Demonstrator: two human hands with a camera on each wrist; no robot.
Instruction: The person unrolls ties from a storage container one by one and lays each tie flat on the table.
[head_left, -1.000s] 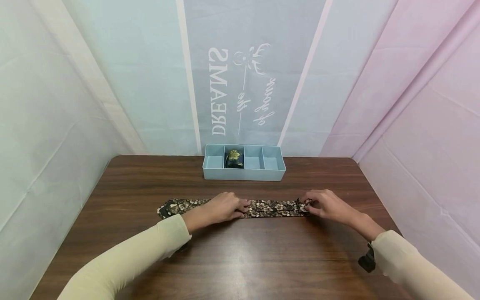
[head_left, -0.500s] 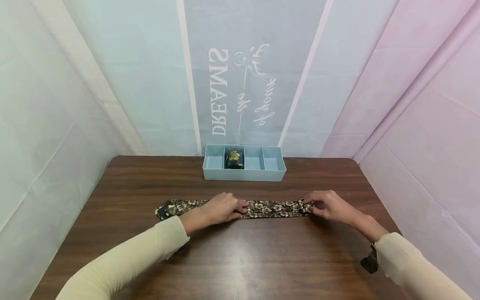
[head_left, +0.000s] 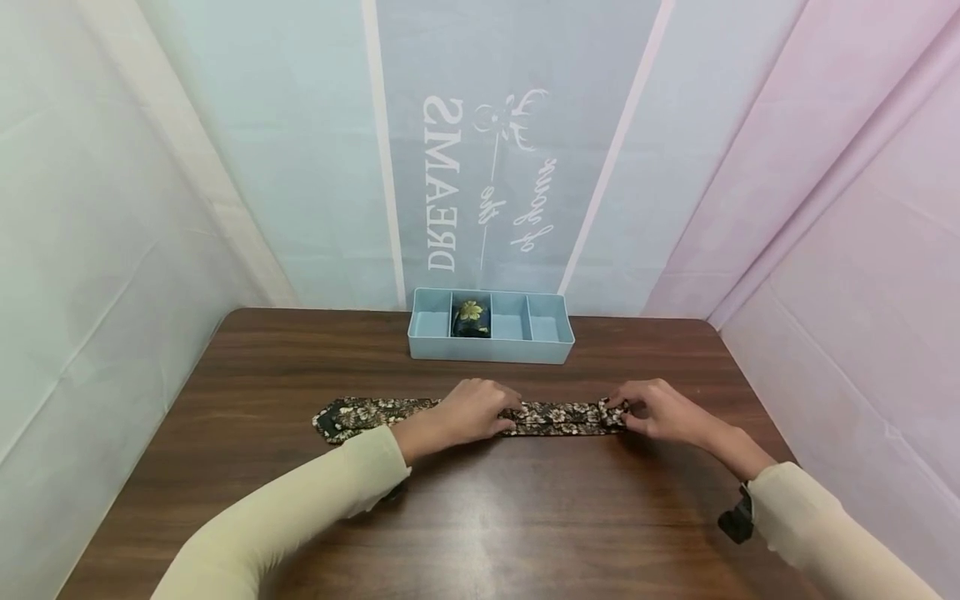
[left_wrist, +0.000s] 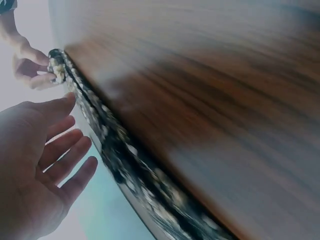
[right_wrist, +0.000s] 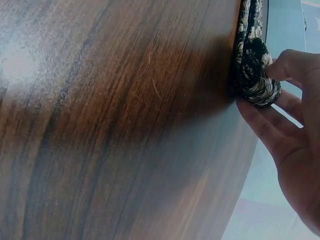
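A dark necktie with a cream and brown flower print lies lengthwise across the table, its pointed wide end at the left. Its right end is curled into a small roll, which my right hand pinches between thumb and fingers. Over the middle of the tie is my left hand, hiding a stretch of it in the head view. In the left wrist view the fingers of that hand are spread and loosely bent, with the thumb tip close beside the tie's cloth.
Behind the tie, a light blue divided box stands near the table's back edge. One compartment holds a dark rolled cloth with a yellow flower. The brown wooden table is enclosed by fabric hangings at the back and sides.
My left hand has slid right along the tie, toward the rolled end. My right hand stays at the roll, which shows slightly more clearly between its fingers.
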